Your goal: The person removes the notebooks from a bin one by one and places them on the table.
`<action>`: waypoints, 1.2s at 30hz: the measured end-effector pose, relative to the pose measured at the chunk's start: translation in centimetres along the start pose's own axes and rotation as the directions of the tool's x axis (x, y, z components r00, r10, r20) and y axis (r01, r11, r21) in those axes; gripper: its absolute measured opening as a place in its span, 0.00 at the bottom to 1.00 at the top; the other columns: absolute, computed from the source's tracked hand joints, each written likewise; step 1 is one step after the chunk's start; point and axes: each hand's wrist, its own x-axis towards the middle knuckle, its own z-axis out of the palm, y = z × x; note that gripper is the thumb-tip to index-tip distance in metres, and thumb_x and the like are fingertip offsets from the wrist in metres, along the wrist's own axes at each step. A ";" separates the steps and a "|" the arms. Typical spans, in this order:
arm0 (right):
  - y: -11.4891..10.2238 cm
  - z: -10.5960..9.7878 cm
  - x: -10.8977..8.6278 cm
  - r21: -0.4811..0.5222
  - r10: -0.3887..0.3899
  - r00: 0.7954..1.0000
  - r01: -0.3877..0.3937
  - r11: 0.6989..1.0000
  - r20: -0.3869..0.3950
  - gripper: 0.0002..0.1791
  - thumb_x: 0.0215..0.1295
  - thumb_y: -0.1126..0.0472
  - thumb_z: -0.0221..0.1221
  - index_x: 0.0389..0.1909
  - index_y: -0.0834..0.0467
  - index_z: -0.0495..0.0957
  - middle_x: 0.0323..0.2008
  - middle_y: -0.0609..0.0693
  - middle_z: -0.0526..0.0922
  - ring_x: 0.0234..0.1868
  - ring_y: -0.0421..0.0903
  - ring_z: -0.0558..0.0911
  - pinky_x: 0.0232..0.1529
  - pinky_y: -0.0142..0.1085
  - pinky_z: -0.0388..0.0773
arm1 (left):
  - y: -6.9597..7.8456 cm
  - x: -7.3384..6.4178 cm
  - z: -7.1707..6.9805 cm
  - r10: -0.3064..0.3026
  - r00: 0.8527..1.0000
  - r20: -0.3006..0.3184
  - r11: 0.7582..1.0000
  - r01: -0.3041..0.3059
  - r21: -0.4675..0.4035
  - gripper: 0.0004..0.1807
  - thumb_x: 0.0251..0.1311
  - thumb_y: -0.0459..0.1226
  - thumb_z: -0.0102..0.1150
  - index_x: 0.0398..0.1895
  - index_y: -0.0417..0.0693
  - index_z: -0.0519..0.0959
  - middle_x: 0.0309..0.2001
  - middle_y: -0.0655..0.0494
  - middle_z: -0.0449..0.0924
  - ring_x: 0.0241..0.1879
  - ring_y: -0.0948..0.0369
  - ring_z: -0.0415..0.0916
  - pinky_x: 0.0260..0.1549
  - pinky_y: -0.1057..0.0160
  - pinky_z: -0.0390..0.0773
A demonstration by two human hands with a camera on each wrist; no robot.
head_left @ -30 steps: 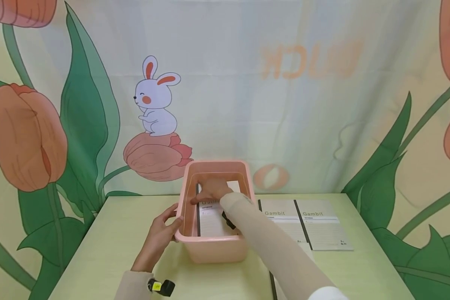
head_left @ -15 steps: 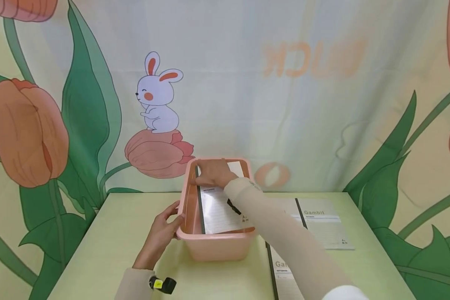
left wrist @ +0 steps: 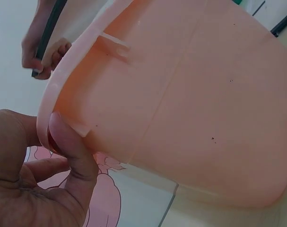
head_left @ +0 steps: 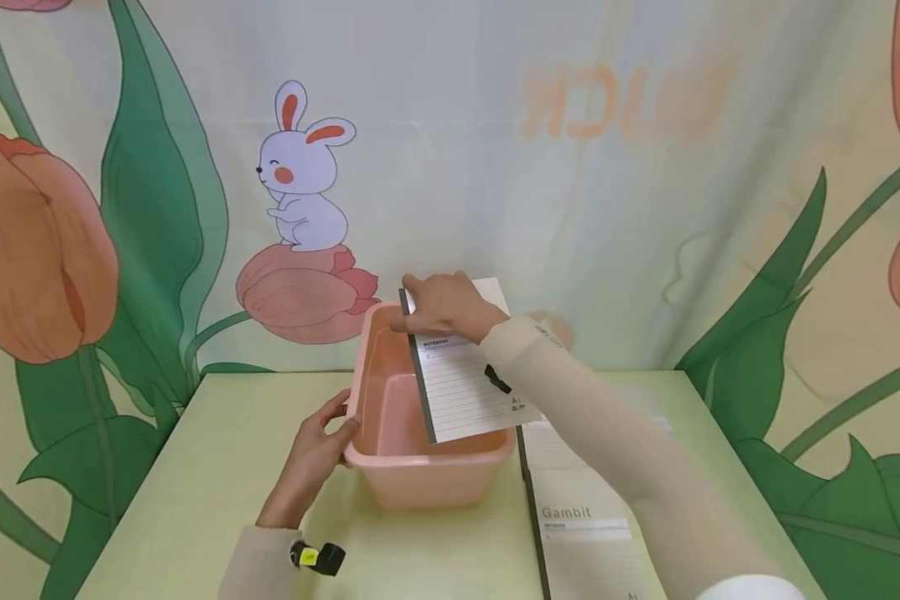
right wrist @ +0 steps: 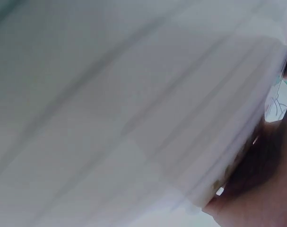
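My right hand point(head_left: 450, 304) grips the upper part of a white Gambit notebook point(head_left: 465, 392) with a dark spine. The notebook hangs tilted over the pink plastic bin point(head_left: 427, 487), its lower edge near the front rim. Beneath the notebook, part of the bin's inside is hidden. With thumb and fingers my left hand point(head_left: 307, 454) pinches the bin's left rim, as the left wrist view shows at the bin wall point(left wrist: 181, 94). Ruled lines of the notebook cover point(right wrist: 134, 94) fill the right wrist view, with part of my right hand point(right wrist: 271, 189) at its edge.
Several more notebooks lie on the table right of the bin; the nearest one point(head_left: 581, 533) is partly under my right forearm. Behind the table point(head_left: 195, 483) hangs a curtain point(head_left: 450, 167) printed with tulips and a rabbit.
My right hand has lifted the notebook up out of the bin and slightly right, baring part of the bin's floor. My left hand keeps its hold on the rim.
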 end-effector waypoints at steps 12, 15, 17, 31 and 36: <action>5.6 0.8 -4.7 -0.045 0.025 0.997 -0.022 0.999 0.067 0.40 0.58 0.31 0.50 0.66 0.52 0.65 0.37 0.50 0.84 0.44 0.49 0.82 0.57 0.52 0.72 | 0.0 0.3 0.2 -0.009 1.000 -0.001 1.000 0.009 0.006 0.31 0.71 0.39 0.52 0.76 0.55 0.58 0.64 0.44 0.66 0.23 0.63 0.72 0.24 0.68 0.78; 7.1 1.8 -6.4 -0.049 0.034 0.997 -0.031 0.998 0.070 0.41 0.58 0.32 0.50 0.67 0.53 0.65 0.41 0.52 0.86 0.47 0.52 0.83 0.59 0.56 0.70 | -0.1 0.3 0.3 -0.007 1.000 -0.005 1.000 0.007 0.006 0.31 0.71 0.39 0.52 0.76 0.55 0.59 0.64 0.44 0.66 0.23 0.63 0.72 0.24 0.68 0.78; 8.2 2.6 -7.7 -0.049 0.035 0.998 -0.033 0.998 0.051 0.41 0.57 0.32 0.52 0.66 0.53 0.67 0.41 0.52 0.86 0.48 0.53 0.83 0.58 0.57 0.70 | -0.1 0.3 0.4 -0.003 1.000 -0.005 1.000 0.003 0.007 0.31 0.71 0.39 0.52 0.76 0.55 0.59 0.63 0.44 0.66 0.22 0.63 0.71 0.24 0.68 0.78; 15.1 10.0 -17.4 -0.109 0.106 0.990 -0.116 0.987 -0.093 0.29 0.52 0.37 0.57 0.48 0.53 0.75 0.35 0.51 0.83 0.40 0.52 0.81 0.43 0.53 0.71 | -0.1 0.0 0.5 0.028 0.999 0.029 1.000 -0.028 -0.008 0.30 0.71 0.38 0.51 0.75 0.53 0.59 0.63 0.43 0.65 0.22 0.64 0.72 0.24 0.67 0.79; 17.0 12.2 -19.9 -0.110 0.142 0.984 -0.154 0.982 -0.111 0.32 0.52 0.38 0.58 0.52 0.55 0.75 0.37 0.53 0.84 0.41 0.54 0.81 0.43 0.54 0.71 | -0.1 0.0 0.3 0.024 0.999 0.027 1.000 -0.023 -0.010 0.32 0.71 0.39 0.52 0.76 0.55 0.58 0.63 0.44 0.65 0.22 0.65 0.73 0.25 0.68 0.79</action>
